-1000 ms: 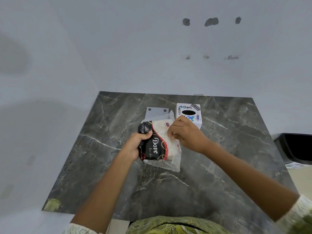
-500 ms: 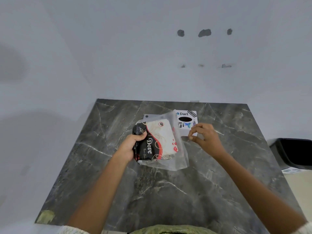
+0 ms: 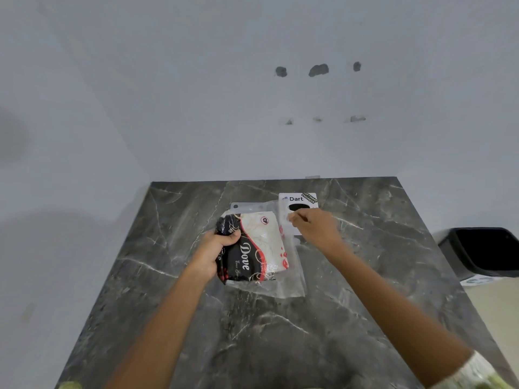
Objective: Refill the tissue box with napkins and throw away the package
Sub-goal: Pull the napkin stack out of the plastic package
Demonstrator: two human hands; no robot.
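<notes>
A napkin package (image 3: 254,248), black, red and cream with "Dove" printed on it, sits inside a clear plastic wrapper over the middle of the dark marble table (image 3: 280,332). My left hand (image 3: 216,252) grips the package's black left end. My right hand (image 3: 314,227) pinches the wrapper's clear top right edge, stretched out to the right. Behind my right hand stands the white tissue box (image 3: 297,200) with a black oval slot and "Dart" on top; my fingers hide part of it.
A black bin (image 3: 483,252) stands on the floor to the right of the table. Grey walls close the table in at the back and left. A flat white piece (image 3: 238,206) lies behind the package.
My right hand left the package's top and pulled the clear wrapper edge out to the right. The left hand kept its grip. The view tilted down slightly.
</notes>
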